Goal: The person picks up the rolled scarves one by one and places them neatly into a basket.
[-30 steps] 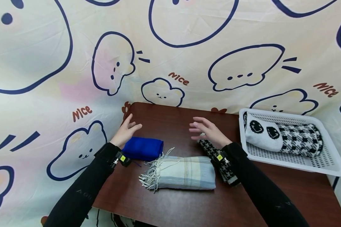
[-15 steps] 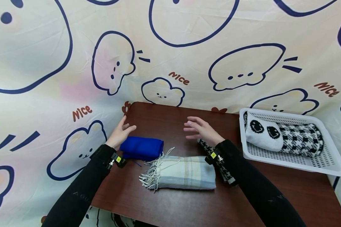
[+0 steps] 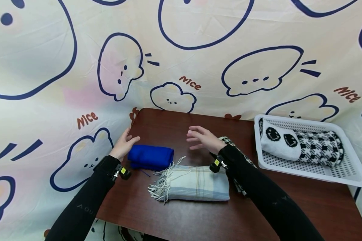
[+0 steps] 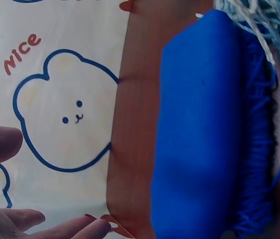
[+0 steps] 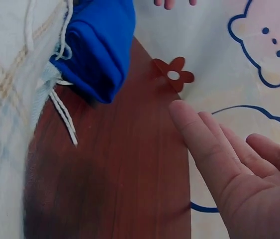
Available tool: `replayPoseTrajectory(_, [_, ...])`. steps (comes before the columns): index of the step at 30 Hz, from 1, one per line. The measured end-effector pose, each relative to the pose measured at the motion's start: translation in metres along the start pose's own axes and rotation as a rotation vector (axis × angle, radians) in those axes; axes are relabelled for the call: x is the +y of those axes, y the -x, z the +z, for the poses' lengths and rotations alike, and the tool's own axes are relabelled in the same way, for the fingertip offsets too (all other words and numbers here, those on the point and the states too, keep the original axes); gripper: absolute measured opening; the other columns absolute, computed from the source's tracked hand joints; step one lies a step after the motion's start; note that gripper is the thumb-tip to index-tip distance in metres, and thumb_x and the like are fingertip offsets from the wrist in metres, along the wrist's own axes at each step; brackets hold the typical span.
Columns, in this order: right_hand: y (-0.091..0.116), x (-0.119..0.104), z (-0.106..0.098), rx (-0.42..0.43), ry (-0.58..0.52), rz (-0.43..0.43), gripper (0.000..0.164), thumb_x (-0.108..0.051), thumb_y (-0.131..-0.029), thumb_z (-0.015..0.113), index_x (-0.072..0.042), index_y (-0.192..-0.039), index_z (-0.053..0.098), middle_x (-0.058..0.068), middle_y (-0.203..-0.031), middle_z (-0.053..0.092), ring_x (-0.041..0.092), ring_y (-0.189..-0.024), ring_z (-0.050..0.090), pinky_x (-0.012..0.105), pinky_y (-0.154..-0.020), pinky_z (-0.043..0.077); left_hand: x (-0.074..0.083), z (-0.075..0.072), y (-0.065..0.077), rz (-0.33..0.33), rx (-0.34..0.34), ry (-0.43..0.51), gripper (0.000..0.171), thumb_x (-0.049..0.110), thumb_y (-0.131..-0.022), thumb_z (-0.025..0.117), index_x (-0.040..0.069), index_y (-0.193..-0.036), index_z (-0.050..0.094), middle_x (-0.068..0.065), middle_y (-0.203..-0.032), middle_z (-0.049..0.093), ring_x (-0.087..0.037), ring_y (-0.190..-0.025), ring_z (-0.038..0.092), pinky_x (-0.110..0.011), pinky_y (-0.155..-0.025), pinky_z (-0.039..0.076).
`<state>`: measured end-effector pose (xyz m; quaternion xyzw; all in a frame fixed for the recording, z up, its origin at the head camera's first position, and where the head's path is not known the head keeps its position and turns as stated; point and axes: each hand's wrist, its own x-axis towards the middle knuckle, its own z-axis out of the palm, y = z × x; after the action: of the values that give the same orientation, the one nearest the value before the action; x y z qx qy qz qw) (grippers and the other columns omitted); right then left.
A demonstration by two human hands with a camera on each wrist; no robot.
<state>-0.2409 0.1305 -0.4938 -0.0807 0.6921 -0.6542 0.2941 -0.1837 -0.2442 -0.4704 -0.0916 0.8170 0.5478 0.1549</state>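
Note:
A folded blue scarf (image 3: 152, 157) with a fringe lies at the left of the table. Just left of it hovers my left hand (image 3: 123, 144), fingers loosely extended, holding nothing; the left wrist view shows its fingers (image 4: 82, 230) apart from the scarf. Above the table, right of the blue scarf, my right hand (image 3: 205, 139) is held with fingers extended and nothing in it. A folded light-blue and cream plaid scarf (image 3: 196, 184) with a long fringe lies in front. Beside that is a black-and-white patterned scarf (image 3: 228, 140), partly hidden by my right forearm.
A white plastic basket (image 3: 307, 173) stands at the table's right. In it lies a rolled black-and-white cloth (image 3: 318, 147) with a white end bearing black smiley faces (image 3: 272, 134). A printed curtain (image 3: 199, 67) hangs behind the brown table (image 3: 181, 217).
Both hands have shifted left, the right one further. The right forearm now covers the middle of the black-and-white scarf and shows its far end. The scarves stay in place.

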Motion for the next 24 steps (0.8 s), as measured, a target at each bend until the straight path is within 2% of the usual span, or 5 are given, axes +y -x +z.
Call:
replayPoseTrajectory(8, [-0.015, 0.000, 0.013, -0.028, 0.005, 0.020, 0.054, -0.034, -0.116, 0.051, -0.007, -0.161, 0.038, 0.025, -0.157, 0.052, 0.046, -0.144, 0.052, 0.051, -0.100, 0.061, -0.014, -0.003, 0.002, -0.024, 0.001, -0.038, 0.085, 0.032, -0.115, 0.052, 0.011, -0.172, -0.005, -0.031, -0.175, 0.010, -0.048, -0.161, 0.015, -0.066, -0.128, 0.023])
replayPoseTrajectory(19, [-0.037, 0.002, 0.028, -0.020, 0.013, 0.066, 0.059, -0.038, -0.113, 0.057, -0.006, -0.159, 0.040, 0.024, -0.155, 0.054, 0.041, -0.141, 0.057, 0.051, -0.098, 0.062, -0.028, -0.005, -0.003, -0.058, -0.005, -0.084, 0.084, 0.036, -0.114, 0.051, 0.005, -0.172, -0.002, -0.034, -0.173, 0.013, -0.050, -0.160, 0.016, -0.064, -0.130, 0.022])
replayPoseTrajectory(24, [-0.046, 0.007, 0.033, -0.020, -0.003, 0.092, 0.061, -0.038, -0.113, 0.058, -0.005, -0.159, 0.038, 0.024, -0.157, 0.052, 0.045, -0.145, 0.051, 0.051, -0.098, 0.062, -0.034, -0.005, -0.006, -0.074, -0.003, -0.053, 0.085, 0.036, -0.114, 0.052, 0.005, -0.172, -0.002, -0.034, -0.173, 0.012, -0.049, -0.161, 0.015, -0.062, -0.131, 0.020])
